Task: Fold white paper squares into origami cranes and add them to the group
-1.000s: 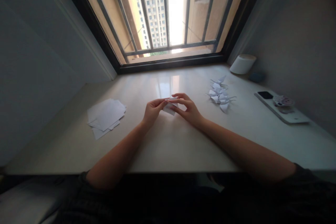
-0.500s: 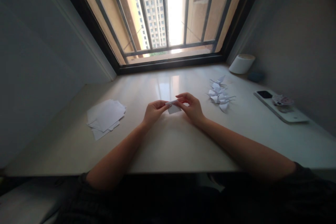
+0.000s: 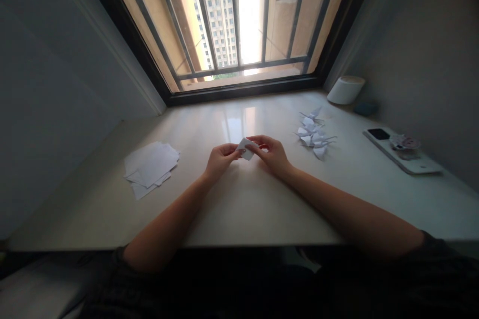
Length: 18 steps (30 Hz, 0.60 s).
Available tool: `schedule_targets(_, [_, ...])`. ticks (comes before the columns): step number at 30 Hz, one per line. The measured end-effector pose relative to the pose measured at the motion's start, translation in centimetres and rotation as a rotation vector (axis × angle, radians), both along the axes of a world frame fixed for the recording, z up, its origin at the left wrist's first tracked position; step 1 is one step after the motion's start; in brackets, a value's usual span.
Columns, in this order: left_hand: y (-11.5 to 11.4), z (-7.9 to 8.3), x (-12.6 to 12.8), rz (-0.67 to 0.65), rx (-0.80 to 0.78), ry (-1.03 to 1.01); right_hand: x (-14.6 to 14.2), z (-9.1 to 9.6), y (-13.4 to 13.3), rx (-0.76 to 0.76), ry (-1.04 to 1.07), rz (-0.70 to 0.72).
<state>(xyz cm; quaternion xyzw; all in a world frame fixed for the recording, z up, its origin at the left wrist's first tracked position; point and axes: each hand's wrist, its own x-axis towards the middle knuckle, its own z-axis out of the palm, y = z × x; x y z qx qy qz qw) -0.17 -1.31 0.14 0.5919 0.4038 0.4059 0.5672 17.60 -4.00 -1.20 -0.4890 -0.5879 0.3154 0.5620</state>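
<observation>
A small folded piece of white paper (image 3: 246, 150) is held between my two hands over the middle of the table. My left hand (image 3: 220, 158) pinches its left corner between thumb and fingers. On the other side, my right hand (image 3: 274, 154) grips the right edge, its thumb lying across the near face and the fingers behind. The paper is tilted, with one corner pointing up. Its far face and the fingertips behind it are hidden.
A stack of white paper sheets (image 3: 151, 164) lies on the table (image 3: 232, 209) at left. Several folded paper cranes (image 3: 313, 134) are heaped at right. Beyond them are a phone-like white object (image 3: 411, 159) and a white cylinder (image 3: 346, 90). A barred window (image 3: 239, 90) stands behind.
The folded paper has turned in my hands, from a flap hanging below the fingers to a diamond shape facing me. My hands have barely shifted.
</observation>
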Motion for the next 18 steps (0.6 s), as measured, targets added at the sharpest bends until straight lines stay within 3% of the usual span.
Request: schedule_targets(18, [-0.10,-0.18,0.28,0.002,0.052,-0.066,0.01,-0.25,-0.07,0.089,-0.028,-0.004])
